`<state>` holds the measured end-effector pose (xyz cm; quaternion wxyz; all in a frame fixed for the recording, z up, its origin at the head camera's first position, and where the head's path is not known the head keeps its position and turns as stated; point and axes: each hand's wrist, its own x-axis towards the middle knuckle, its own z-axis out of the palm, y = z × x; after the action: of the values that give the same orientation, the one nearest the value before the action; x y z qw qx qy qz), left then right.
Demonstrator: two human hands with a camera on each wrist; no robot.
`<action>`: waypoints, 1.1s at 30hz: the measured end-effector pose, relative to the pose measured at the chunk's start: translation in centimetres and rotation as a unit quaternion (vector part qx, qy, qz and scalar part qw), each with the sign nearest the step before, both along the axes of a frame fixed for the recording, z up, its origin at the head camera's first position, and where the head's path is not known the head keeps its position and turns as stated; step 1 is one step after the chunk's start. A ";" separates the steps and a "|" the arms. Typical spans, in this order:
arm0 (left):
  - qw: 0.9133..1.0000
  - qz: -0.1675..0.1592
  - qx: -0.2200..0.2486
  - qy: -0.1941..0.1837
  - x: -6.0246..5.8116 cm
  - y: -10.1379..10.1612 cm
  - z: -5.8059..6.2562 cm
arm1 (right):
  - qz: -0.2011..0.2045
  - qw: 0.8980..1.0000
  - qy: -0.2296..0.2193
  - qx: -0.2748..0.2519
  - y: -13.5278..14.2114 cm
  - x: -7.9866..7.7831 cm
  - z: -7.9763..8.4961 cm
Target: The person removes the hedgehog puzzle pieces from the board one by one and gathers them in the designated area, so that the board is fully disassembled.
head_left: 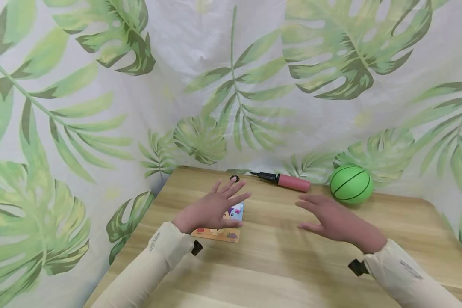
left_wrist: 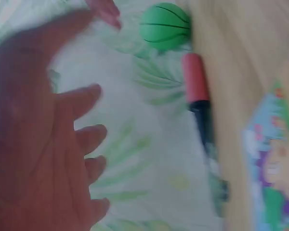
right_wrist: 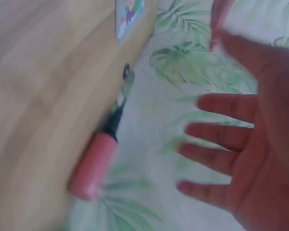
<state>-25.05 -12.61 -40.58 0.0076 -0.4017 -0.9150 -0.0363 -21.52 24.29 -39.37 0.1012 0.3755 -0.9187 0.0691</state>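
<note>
Evidently, the left hand and right hand are hovering empty, spread wide; the picture card is lying below the left, the green ball beyond the right; reaching is likely needing gentleness.

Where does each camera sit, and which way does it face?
Head: on the head, facing forward and down at the table; left hand, right hand and sleeves show.
Left wrist: on that wrist, toward pump, ball and card; parts of both hands show.
Right wrist: on that wrist, toward pump and card; parts of both hands show.
Wrist views share pump and card.
</note>
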 end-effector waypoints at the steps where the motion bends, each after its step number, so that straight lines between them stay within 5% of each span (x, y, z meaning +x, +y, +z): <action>1: 1.000 0.011 0.001 -0.011 -0.4 -0.1 -0.5 | 0.002 1.000 -0.002 -0.008 -0.7 -0.6 -0.4; 5: 0.996 0.064 0.030 -0.057 -1.6 -0.8 -3.0 | -0.001 0.997 -0.052 -0.054 -4.1 -2.6 -3.1; 9: 0.991 0.101 0.070 -0.048 -2.3 -1.4 -5.5 | -0.004 0.990 -0.108 -0.090 -7.8 -4.3 -5.7; 13: 0.986 0.138 0.090 -0.036 -3.0 -1.2 -7.5 | -0.037 0.984 -0.149 -0.091 -11.5 -6.5 -7.2; 18: 0.974 0.189 0.095 -0.080 -3.0 -0.4 -9.3 | -0.077 0.981 -0.164 -0.068 -15.5 -9.2 -8.4; 25: 0.960 0.249 0.091 -0.087 -2.1 -0.1 -10.3 | -0.114 0.983 -0.147 0.012 -19.0 -10.1 -9.6; 33: 0.958 0.272 0.072 -0.056 -1.9 0.0 -10.5 | -0.149 0.973 -0.176 -0.030 -20.1 -10.2 -10.2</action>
<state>-26.94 -12.65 -51.05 -0.0055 -0.1334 -0.9836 -0.1210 -31.75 4.16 -49.58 -0.0417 0.2132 -0.9652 0.1457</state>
